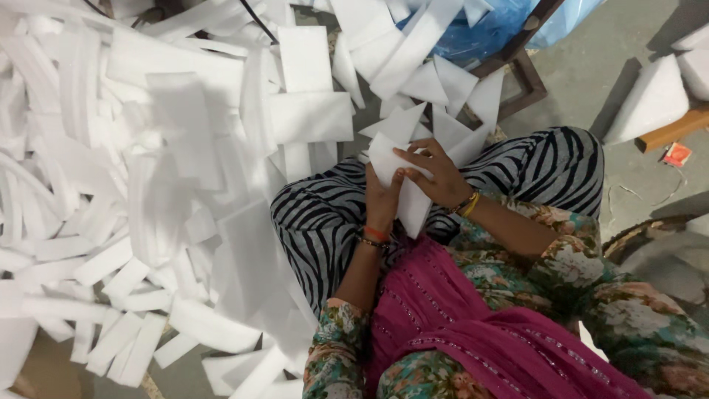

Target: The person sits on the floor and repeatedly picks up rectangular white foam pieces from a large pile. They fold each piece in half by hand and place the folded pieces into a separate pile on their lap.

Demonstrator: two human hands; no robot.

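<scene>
Pink scarf [473,325]; foam sheet [410,203] between both hands' fingers [421,159]

Both forearms reach toward twelve o'clock over the lap. The left hand [382,198] stands upright, fingers closed in a grip; the right hand [437,176] comes in from three o'clock, fingers curled, pinching

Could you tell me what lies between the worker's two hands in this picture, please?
In the head view, a white foam sheet sits between the left hand and right hand; both hold it.
</scene>
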